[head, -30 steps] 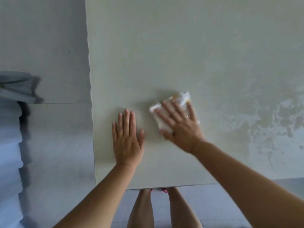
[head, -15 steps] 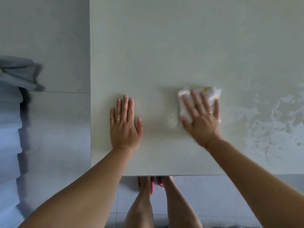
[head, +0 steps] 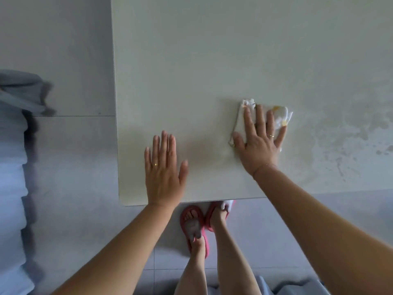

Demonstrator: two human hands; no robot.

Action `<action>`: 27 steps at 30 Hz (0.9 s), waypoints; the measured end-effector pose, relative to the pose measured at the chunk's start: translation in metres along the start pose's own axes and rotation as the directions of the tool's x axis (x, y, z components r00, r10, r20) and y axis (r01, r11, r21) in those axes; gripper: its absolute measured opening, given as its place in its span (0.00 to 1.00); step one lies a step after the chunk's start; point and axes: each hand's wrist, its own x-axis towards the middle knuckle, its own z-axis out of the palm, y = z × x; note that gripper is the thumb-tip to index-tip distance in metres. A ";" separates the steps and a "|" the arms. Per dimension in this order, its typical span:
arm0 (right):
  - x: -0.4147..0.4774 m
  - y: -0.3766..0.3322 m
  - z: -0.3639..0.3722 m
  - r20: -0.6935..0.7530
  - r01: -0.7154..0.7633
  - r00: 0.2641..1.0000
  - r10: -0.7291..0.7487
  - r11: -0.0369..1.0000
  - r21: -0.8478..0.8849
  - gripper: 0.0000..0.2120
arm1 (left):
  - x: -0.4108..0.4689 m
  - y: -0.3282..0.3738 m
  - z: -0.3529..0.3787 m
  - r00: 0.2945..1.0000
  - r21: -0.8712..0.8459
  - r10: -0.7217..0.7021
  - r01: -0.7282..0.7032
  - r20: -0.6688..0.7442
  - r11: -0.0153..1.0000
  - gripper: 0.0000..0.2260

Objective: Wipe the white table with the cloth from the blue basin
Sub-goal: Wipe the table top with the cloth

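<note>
The left hand (head: 163,177) lies flat on the surface (head: 212,71) near its front edge, fingers open (holding nothing). Farther, the right hand (head: 260,143) presses the cloth (head: 278,116) down, fingers spread over it.

No legible text, label, brand, number or sign anywhere in view.

place: home | cues: pale tiled floor (head: 63,145); pink slippers (head: 194,226) on bare feet; white table (head: 212,60)
</note>
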 end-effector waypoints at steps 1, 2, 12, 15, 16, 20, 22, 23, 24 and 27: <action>-0.013 -0.015 0.006 -0.008 -0.051 0.999 0.051 0.998 0.021 0.31 | -0.019 0.001 0.003 1.000 0.005 0.014 -0.014 0.028 1.000 0.28; -0.031 -0.032 0.013 0.006 -0.036 0.999 0.036 0.999 0.023 0.31 | -0.032 0.001 0.008 0.999 0.020 0.022 -0.023 0.049 1.000 0.27; -0.086 0.020 0.021 0.024 0.209 0.978 -0.208 0.971 -0.118 0.31 | -0.043 -0.004 0.016 1.000 0.006 0.025 -0.025 0.018 1.000 0.25; -0.101 -0.010 0.029 -0.025 -0.131 0.991 0.131 0.991 0.001 0.31 | -0.043 -0.003 0.016 1.000 0.014 0.014 -0.014 0.016 1.000 0.25; -0.113 -0.032 0.035 -0.005 -0.120 0.993 0.120 0.993 0.023 0.32 | -0.043 -0.003 0.017 1.000 0.015 0.013 -0.013 0.019 1.000 0.25; -0.153 -0.069 0.050 0.101 0.351 0.933 -0.346 0.936 -0.033 0.28 | -0.042 -0.004 0.015 0.999 0.017 0.015 -0.015 0.043 1.000 0.25; -0.139 -0.031 0.040 0.090 0.436 0.899 -0.429 0.897 -0.081 0.28 | -0.042 -0.004 0.015 0.999 0.019 0.018 -0.019 0.031 1.000 0.25; -0.130 -0.004 0.033 0.071 0.390 0.920 -0.385 0.914 -0.108 0.28 | -0.043 -0.004 0.015 0.999 0.018 0.023 -0.023 0.023 1.000 0.25; -0.120 0.024 0.026 0.061 0.288 0.957 -0.283 0.951 -0.112 0.29 | -0.044 -0.004 0.015 1.000 0.017 0.025 -0.026 0.015 1.000 0.25; -0.098 0.079 0.004 0.053 -0.157 0.986 0.158 0.987 -0.026 0.30 | -0.044 -0.003 0.017 1.000 0.026 0.024 -0.024 -0.004 0.999 0.25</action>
